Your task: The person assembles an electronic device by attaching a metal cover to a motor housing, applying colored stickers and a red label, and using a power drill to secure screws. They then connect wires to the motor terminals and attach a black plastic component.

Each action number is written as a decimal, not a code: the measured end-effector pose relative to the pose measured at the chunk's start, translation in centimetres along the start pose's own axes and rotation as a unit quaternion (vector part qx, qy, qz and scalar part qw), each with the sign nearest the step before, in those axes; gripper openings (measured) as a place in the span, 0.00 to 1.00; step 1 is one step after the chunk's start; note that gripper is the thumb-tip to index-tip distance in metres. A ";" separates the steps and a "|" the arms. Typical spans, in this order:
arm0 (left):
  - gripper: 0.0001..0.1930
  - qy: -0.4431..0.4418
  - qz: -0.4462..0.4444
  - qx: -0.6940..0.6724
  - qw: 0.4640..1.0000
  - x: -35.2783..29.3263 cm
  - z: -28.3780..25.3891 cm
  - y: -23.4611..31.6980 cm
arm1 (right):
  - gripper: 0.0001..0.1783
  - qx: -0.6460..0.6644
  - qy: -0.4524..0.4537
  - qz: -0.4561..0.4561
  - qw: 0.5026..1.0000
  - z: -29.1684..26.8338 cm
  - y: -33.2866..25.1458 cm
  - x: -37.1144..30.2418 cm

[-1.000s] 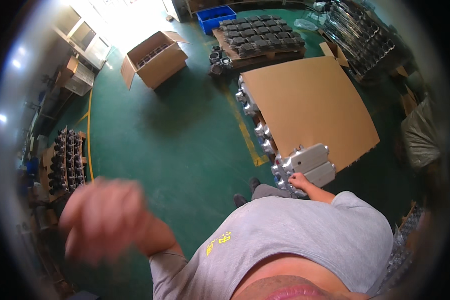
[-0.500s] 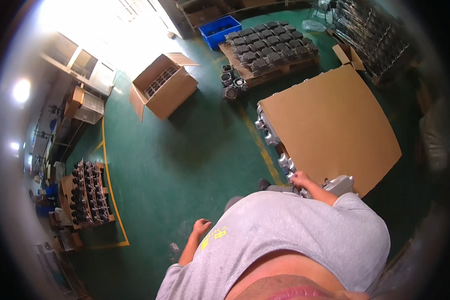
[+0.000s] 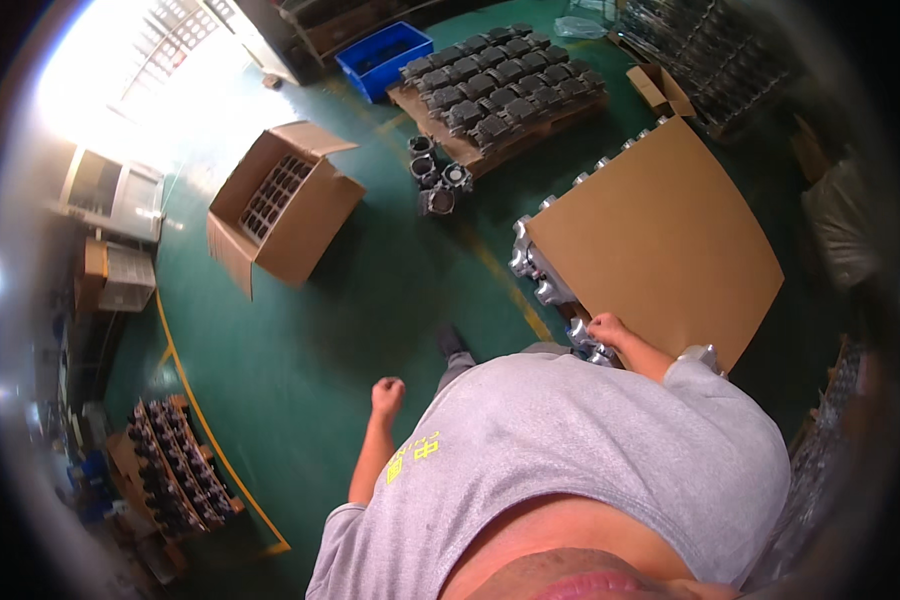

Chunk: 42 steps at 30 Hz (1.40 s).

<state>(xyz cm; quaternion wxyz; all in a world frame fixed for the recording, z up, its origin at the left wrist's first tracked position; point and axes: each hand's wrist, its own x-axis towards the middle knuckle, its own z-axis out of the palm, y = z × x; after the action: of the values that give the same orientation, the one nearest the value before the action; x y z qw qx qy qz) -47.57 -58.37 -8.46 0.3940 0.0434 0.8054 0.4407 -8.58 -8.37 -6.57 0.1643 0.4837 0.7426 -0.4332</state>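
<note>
My left hand [image 3: 388, 396] hangs at my left side over the green floor, fingers curled in and nothing visible in them. My right hand [image 3: 606, 328] is loosely closed near the left edge of a large brown cardboard sheet [image 3: 660, 230]. No object shows in that hand, and whether it touches the sheet is hard to tell. Silvery metal castings [image 3: 545, 285] stick out from under the sheet's edge, close to the right hand.
An open cardboard box [image 3: 305, 225] with divided rows of parts stands ahead left. Dark castings [image 3: 510, 85] cover a pallet beyond, next to a blue bin [image 3: 385, 58]. Several round housings [image 3: 436, 200] stand on the floor. Another pallet of parts [image 3: 185, 460] lies at left.
My body has moved forward, with one foot now ahead. The left hand has swung forward and up. The box and left pallet have shifted left in view.
</note>
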 end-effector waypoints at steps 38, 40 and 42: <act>0.14 -0.193 0.063 0.297 0.933 55.0 1.3 47.7 | 0.13 0.253 0.202 0.204 0.924 -5.3 -18.0 20.5; 0.14 -0.219 0.075 0.285 0.930 58.2 4.3 50.4 | 0.13 0.232 0.184 0.230 0.927 -4.4 -17.6 20.3; 0.14 -0.235 0.106 0.276 0.926 60.4 7.7 52.7 | 0.13 0.189 0.148 0.238 0.941 -4.1 -16.8 20.9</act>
<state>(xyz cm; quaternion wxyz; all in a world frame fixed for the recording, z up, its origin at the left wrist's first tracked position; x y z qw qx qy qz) -98.43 4.04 -7.55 0.4951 0.3376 0.7706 0.2169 -32.34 4.26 -9.93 0.0564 0.7270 0.5266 -0.4370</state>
